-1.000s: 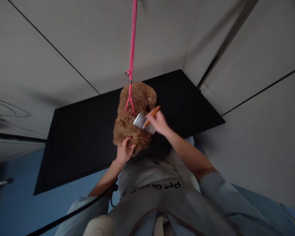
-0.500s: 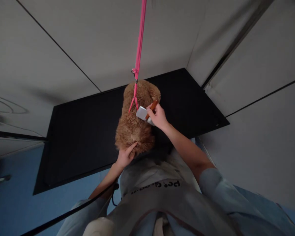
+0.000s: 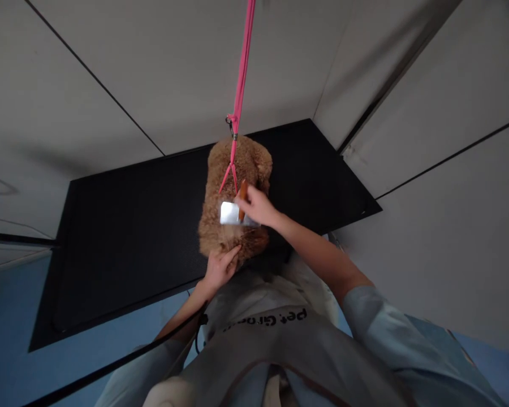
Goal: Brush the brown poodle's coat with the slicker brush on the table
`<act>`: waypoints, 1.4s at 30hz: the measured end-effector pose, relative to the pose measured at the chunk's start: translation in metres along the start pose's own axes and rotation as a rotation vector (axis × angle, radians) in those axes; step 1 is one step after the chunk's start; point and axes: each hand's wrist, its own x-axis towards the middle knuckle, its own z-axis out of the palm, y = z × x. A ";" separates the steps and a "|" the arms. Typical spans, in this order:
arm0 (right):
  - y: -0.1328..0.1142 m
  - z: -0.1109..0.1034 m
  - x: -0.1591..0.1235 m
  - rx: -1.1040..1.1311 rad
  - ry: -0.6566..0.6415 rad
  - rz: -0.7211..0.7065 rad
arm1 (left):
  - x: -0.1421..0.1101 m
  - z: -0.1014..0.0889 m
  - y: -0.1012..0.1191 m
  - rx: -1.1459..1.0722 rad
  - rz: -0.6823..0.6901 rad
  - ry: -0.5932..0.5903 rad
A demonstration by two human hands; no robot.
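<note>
A brown, curly-coated dog [image 3: 237,164] is on the black grooming table, seen from above with its face out of sight. My right hand [image 3: 258,204] is closed round the wooden handle of a slicker brush [image 3: 229,213]. The brush's pale metal head lies over the fur in the middle of the dog's body, slightly blurred. At the near end of the dog, my left hand [image 3: 220,268] grips the fur, one digit stretched across it and the other fingers partly hidden. A pink grooming loop [image 3: 233,152] comes down from above and forks at the dog.
The black table [image 3: 139,226] extends to both sides of the dog, its far edge near a grey panelled wall [image 3: 173,68]. My grey apron [image 3: 271,339] is against the near side. A dark cord or bar [image 3: 110,368] crosses low on the left.
My right hand has moved the brush down and to the left, closer to my left hand, and the brush head has turned. My left hand stays on the fur. The view has shifted slightly.
</note>
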 end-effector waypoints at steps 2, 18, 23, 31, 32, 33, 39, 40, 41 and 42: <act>-0.002 -0.001 -0.002 0.005 0.054 -0.017 | 0.000 0.000 0.002 0.004 -0.025 -0.023; -0.001 0.003 -0.015 -0.034 0.079 0.006 | -0.017 0.009 0.010 -0.263 -0.225 0.281; 0.004 0.002 -0.021 0.023 -0.079 -0.052 | -0.014 0.005 0.012 -0.369 -0.328 0.273; 0.006 0.002 -0.032 0.013 0.075 -0.042 | -0.013 0.006 0.009 -0.402 -0.349 0.282; 0.005 0.001 -0.034 0.006 -0.051 -0.052 | -0.016 0.009 0.009 -0.405 -0.385 0.307; 0.005 0.000 -0.035 0.002 -0.116 -0.043 | -0.018 0.012 0.009 -0.410 -0.436 0.339; 0.006 -0.006 -0.040 -0.034 0.206 -0.026 | -0.021 0.024 0.003 -0.514 -0.673 0.379; 0.005 -0.005 -0.043 -0.048 0.081 -0.043 | -0.020 0.024 0.000 -0.524 -0.685 0.371; 0.005 -0.003 -0.046 -0.058 -0.042 -0.043 | -0.019 0.024 -0.002 -0.528 -0.692 0.362; 0.005 0.000 -0.049 -0.064 -0.117 -0.031 | -0.018 0.023 -0.005 -0.530 -0.698 0.352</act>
